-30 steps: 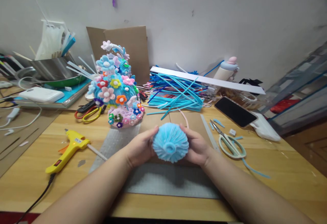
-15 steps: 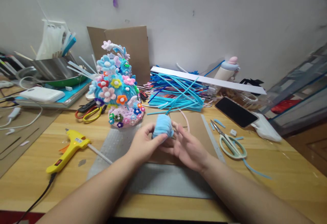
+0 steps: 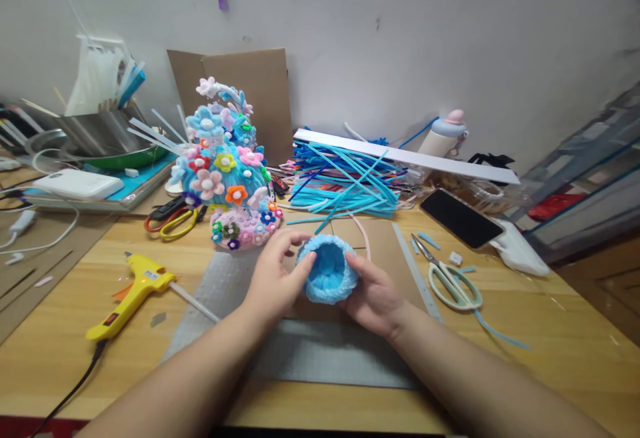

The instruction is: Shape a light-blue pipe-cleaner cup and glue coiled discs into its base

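Observation:
Between my hands is a small light-blue fuzzy bowl-shaped piece [image 3: 329, 295], its round hollow mouth turned toward me. It looks made of pipe cleaners. My left hand [image 3: 280, 268] grips its left side, thumb on the rim. On the right side, my right hand [image 3: 375, 295] holds it with the thumb at the rim and the other fingers underneath, partly hidden. Below the piece lie a brown cardboard sheet [image 3: 385, 251] and a grey cutting mat [image 3: 340, 358].
A yellow glue gun [image 3: 131, 295] lies left, and scissors [image 3: 455, 285] lie right near a black phone [image 3: 461, 218]. Behind stand a flower-covered pipe-cleaner model [image 3: 225, 165] and a pile of blue pipe cleaners [image 3: 345, 185]. A bottle [image 3: 445, 135] is at the back right.
The light-blue piece has been turned so its hollow opening faces me instead of its ribbed side. My right hand has closed onto its right edge.

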